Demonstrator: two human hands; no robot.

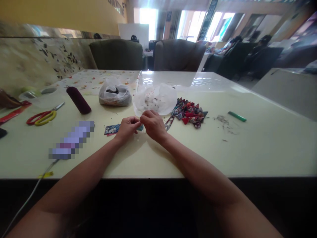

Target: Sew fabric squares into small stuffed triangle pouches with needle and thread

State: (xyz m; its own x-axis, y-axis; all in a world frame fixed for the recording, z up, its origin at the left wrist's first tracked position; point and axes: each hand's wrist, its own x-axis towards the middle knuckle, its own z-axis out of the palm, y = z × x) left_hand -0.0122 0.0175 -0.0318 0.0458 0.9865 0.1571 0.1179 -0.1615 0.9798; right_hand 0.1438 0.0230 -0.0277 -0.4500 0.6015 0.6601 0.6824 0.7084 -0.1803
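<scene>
My left hand (127, 128) and my right hand (154, 125) meet above the table, fingertips pinched together and almost touching. What they pinch is too small to make out. A bit of teal cloth (141, 128) shows between them; I cannot tell whether it is held or lies on the table. Partly covered by my left hand, a dark blue patterned fabric piece (111, 129) lies flat with a red edge under it. Thread snips (169, 123) rest just beyond my right hand. To their right is a heap of small folded fabric pieces (188, 113), mostly red and blue.
Behind my hands sit a spread plastic bag (155, 99) with scraps and a fuller white bag (115, 96). At left are a maroon thread cone (78, 100), scissors (43, 117) and a blurred-out device (73, 140) on a cable. A green cutter-like object (237, 116) lies right.
</scene>
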